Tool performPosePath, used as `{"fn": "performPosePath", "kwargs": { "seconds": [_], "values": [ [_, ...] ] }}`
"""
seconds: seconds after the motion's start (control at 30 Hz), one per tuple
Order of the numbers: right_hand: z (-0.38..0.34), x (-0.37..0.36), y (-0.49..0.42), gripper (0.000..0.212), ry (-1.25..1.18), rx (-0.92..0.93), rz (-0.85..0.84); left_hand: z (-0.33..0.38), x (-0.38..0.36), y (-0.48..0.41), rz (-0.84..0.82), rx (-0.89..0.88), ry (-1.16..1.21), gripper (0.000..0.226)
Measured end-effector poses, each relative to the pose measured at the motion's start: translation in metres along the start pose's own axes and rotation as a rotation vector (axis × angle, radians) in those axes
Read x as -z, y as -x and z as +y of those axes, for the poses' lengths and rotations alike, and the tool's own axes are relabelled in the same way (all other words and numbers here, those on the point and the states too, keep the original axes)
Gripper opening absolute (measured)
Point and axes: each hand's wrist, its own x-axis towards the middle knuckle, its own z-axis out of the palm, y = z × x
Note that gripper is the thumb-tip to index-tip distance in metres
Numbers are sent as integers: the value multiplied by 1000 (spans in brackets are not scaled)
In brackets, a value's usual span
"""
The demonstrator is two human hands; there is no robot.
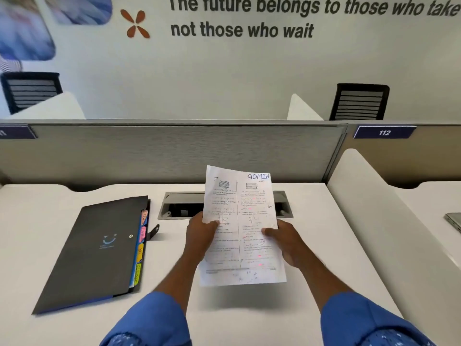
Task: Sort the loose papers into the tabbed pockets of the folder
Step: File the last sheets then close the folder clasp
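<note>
Above the white desk point(311, 283) I hold up printed papers point(239, 208) with "ADMIN" handwritten in blue at the top right. My left hand point(200, 237) grips their left edge with the thumb over the front. My right hand point(284, 239) grips the right edge the same way. More than one sheet seems stacked; how many I cannot tell. A closed black folder point(97, 253) lies flat to the left of my hands. Its coloured tabs point(141, 248) in pink, yellow and green stick out along its right edge, beside an undone strap.
A grey cable tray point(182, 204) is sunk into the desk behind the papers. A grey partition point(174, 151) closes off the back, and a white side divider point(374, 208) bounds the right. A laptop corner point(454, 221) shows at far right.
</note>
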Motion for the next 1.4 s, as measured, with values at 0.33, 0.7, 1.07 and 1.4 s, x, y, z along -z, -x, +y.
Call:
{"fn": "performPosePath", "kwargs": {
  "seconds": [0.33, 0.7, 1.07, 1.4],
  "values": [
    [14, -99, -17, 25, 74, -101, -62, -42, 96, -8, 120, 111, -58, 16],
    [22, -167, -41, 30, 143, -155, -42, -90, 173, -33, 304, 153, -578, 20],
    [36, -193, -67, 32, 187, -165, 21, -113, 196, -55, 132, 452, -675, 66],
    [42, -219, -80, 29, 235, -105, 67, -105, 220, -66, 223, 256, -577, 16]
  ]
}}
